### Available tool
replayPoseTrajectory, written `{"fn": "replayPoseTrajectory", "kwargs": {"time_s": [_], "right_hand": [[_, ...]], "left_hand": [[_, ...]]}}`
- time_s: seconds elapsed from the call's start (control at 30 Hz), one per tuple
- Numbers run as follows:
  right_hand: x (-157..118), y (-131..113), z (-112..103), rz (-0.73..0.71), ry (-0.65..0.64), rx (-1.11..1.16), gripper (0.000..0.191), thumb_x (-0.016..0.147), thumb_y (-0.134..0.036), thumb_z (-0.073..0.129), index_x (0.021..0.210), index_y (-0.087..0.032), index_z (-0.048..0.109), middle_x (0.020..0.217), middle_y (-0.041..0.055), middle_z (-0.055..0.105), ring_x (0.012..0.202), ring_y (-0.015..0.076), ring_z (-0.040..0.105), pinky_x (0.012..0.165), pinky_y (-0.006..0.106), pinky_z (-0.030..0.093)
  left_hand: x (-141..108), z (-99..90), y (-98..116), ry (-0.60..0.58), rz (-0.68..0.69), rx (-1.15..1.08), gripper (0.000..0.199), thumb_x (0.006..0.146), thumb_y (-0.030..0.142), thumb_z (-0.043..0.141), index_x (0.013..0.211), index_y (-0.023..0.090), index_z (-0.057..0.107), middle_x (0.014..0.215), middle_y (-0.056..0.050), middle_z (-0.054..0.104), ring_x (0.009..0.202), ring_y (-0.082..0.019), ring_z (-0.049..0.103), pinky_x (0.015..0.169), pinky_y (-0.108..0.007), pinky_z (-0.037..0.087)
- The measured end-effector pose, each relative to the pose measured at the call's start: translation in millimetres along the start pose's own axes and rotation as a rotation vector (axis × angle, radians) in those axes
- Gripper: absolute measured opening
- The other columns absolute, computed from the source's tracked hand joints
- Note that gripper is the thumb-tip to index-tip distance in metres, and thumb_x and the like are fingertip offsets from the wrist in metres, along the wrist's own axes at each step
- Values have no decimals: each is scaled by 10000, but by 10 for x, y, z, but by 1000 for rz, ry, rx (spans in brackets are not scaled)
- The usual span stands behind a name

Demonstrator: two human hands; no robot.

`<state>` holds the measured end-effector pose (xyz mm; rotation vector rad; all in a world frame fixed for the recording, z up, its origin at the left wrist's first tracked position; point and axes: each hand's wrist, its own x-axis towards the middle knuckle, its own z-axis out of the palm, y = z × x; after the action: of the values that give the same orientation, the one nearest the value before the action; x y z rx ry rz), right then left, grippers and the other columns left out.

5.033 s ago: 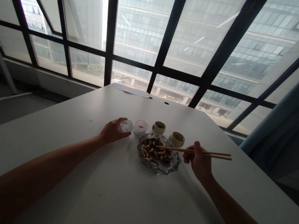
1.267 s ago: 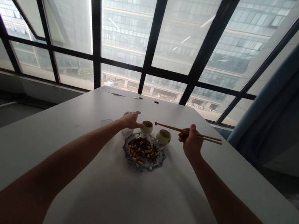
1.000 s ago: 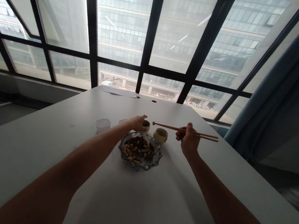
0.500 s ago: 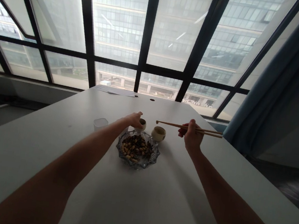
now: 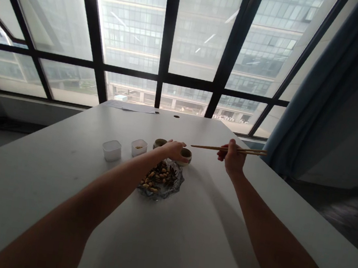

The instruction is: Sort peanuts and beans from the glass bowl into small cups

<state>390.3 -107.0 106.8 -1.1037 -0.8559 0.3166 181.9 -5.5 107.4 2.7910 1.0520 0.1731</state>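
Note:
My left hand [image 5: 174, 150] is closed on the right-hand small ceramic cup [image 5: 185, 156], with fingers over its rim. A second small cup [image 5: 159, 143] stands just left of that hand, partly hidden by it. My right hand [image 5: 234, 159] grips a pair of wooden chopsticks [image 5: 208, 147]. They point left, level above the table, their tips close to the right-hand cup and seemingly bare. In front of the cups is a scalloped glass bowl [image 5: 177, 185] of nuts and dark pieces [image 5: 161, 176]. My left forearm covers part of it.
Left of the bowl stand two clear plastic tubs: one tub [image 5: 111, 151] farther left, and another tub [image 5: 139, 147] with small bits inside. Papers [image 5: 129, 107] lie at the far edge of the white table [image 5: 164, 246], before the windows. A blue curtain [image 5: 302, 102] hangs at right.
My left hand has moved from the left cup to the right one. The small piece at the chopstick tips is no longer seen there. The view has shifted slightly right.

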Motion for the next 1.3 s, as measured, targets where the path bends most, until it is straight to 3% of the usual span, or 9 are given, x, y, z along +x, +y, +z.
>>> {"fn": "replayPoseTrajectory", "kwargs": {"time_s": [0.17, 0.27, 0.33, 0.43, 0.57, 0.8, 0.93, 1.1, 1.3], "right_hand": [[23, 10, -8, -19, 87, 15, 520, 890, -600, 601, 601, -168, 585, 396, -2, 579, 268, 92, 492, 274, 177, 369], [47, 40, -24, -42, 163, 31, 501, 915, -582, 568, 628, -171, 586, 399, -11, 578, 276, 95, 504, 286, 177, 386], [56, 64, -35, -43, 182, 30, 499, 923, -576, 556, 632, -172, 584, 400, -12, 577, 275, 96, 504, 289, 177, 388], [51, 93, -44, -38, 171, 28, 502, 914, -583, 565, 627, -172, 580, 401, -11, 576, 274, 94, 503, 286, 174, 379], [32, 104, -43, -43, 148, 21, 508, 903, -596, 574, 624, -172, 582, 401, -11, 578, 276, 93, 504, 285, 174, 376], [22, 87, -48, -28, 170, -13, 529, 898, -620, 570, 613, -174, 579, 395, -13, 576, 271, 92, 501, 282, 173, 372], [33, 118, -73, -19, 190, -22, 530, 899, -626, 567, 619, -176, 575, 397, -16, 576, 271, 92, 500, 280, 170, 370], [43, 173, -97, -10, 186, -30, 519, 904, -610, 563, 621, -175, 576, 399, -13, 579, 274, 92, 504, 284, 168, 373], [41, 199, -96, -15, 179, -35, 517, 898, -611, 567, 615, -178, 579, 400, -9, 582, 271, 98, 508, 278, 171, 367]], "left_hand": [[-25, -100, -45, 195, 25, -132, 945, 659, 523, 836, 1459, 160, 488, 1298, -136, 685, 1224, -328, 623, 1051, -378, 469], [-12, -219, -119, 361, -72, -253, 895, 713, 549, 795, 1439, 118, 498, 1283, -173, 683, 1190, -327, 640, 977, -378, 513], [-3, -275, -161, 410, -124, -322, 884, 740, 579, 766, 1432, 101, 493, 1271, -186, 685, 1187, -327, 640, 961, -379, 520], [-3, -259, -170, 370, -98, -327, 917, 702, 550, 809, 1452, 150, 464, 1284, -157, 683, 1196, -325, 630, 975, -383, 517], [-19, -82, -88, 291, 47, -176, 938, 666, 423, 854, 1473, 226, 418, 1318, -104, 659, 1234, -312, 590, 1036, -409, 488], [10, 77, -18, 303, 230, -76, 877, 688, 242, 837, 1455, 194, 413, 1301, -125, 638, 1316, -300, 513, 1092, -399, 439], [48, 95, -19, 279, 136, -165, 911, 681, 359, 862, 1455, 201, 408, 1307, -121, 649, 1263, -298, 569, 1061, -400, 463], [65, 105, 1, 110, -4, -231, 981, 685, 539, 830, 1480, 174, 384, 1298, -119, 676, 1223, -293, 613, 1039, -358, 474], [-17, -163, -271, 100, -10, -3, 981, 706, 585, 776, 1502, 164, 386, 1540, -186, 466, 1450, -370, 383, 1199, -480, 282]]}}
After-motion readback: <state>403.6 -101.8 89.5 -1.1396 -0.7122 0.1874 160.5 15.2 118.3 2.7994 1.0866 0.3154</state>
